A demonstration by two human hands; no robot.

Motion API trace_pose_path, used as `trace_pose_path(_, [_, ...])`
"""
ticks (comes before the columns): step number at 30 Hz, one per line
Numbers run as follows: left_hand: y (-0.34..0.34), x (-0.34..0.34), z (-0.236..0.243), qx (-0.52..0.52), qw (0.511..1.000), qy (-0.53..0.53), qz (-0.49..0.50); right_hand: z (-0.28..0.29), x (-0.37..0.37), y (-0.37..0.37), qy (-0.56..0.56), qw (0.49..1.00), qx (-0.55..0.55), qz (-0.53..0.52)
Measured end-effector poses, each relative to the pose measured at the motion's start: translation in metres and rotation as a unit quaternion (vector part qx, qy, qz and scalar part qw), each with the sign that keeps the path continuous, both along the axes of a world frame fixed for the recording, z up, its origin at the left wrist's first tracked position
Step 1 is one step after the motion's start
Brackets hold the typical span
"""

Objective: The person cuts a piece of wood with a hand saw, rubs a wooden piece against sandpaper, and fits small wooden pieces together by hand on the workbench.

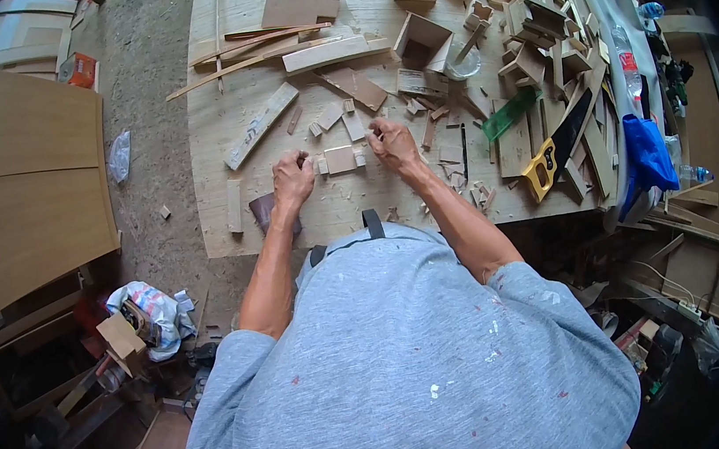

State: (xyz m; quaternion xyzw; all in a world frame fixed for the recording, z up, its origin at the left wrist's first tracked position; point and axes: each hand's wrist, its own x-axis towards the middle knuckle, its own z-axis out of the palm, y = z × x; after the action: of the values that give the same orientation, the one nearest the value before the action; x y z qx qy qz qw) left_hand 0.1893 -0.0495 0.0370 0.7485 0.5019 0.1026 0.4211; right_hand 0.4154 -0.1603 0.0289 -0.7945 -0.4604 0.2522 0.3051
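Note:
A small flat wooden block point(340, 160) lies on the workbench point(213, 144), with a pale little wood piece at its left end and another point(360, 160) at its right end. Just left of it, my left hand point(293, 179) is closed with the fingers curled; whatever may be in them is too small to make out. My right hand point(395, 144) hovers beyond the block's right end, its fingertips pinched, and what they hold cannot be made out. A dark brown curved piece, perhaps sandpaper point(264, 210), lies partly under my left forearm.
Beyond my hands lie a long pale wood bar point(262, 126), a brown board point(355, 88) and several offcuts. A yellow-handled handsaw point(542, 173) rests at the right beside a green translucent strip point(509, 115) and piled wood scraps. A large wooden panel point(30, 209) stands at the left.

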Motion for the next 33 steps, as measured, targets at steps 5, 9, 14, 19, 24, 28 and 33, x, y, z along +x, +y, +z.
trace_pose_path(5, [-0.016, -0.004, -0.002, -0.012, 0.999, -0.035, 0.001, 0.010, -0.011, 0.025, -0.079, 0.994, -0.070, -0.014])
trace_pose_path(9, [-0.022, -0.007, -0.003, -0.044, 0.997, -0.046, -0.035, 0.010, -0.011, 0.028, -0.094, 0.992, -0.088, -0.008])
trace_pose_path(14, [-0.024, -0.009, -0.008, 0.032, 0.994, -0.065, -0.084, 0.000, -0.004, 0.017, -0.082, 0.996, -0.028, -0.011])
trace_pose_path(19, [-0.022, -0.009, -0.007, 0.050, 0.992, -0.051, -0.104, 0.021, -0.009, -0.003, 0.065, 0.989, -0.042, 0.123])
trace_pose_path(24, [-0.023, -0.010, -0.004, 0.043, 0.991, -0.079, -0.099, 0.023, -0.020, -0.017, 0.008, 0.987, -0.053, 0.153])
trace_pose_path(28, [-0.030, -0.014, 0.003, 0.056, 0.988, -0.095, -0.112, 0.012, -0.018, -0.022, 0.023, 0.989, -0.057, 0.136])
trace_pose_path(33, [-0.040, -0.015, 0.009, 0.031, 0.986, -0.094, -0.135, 0.024, -0.025, -0.032, 0.022, 0.988, -0.047, 0.146])
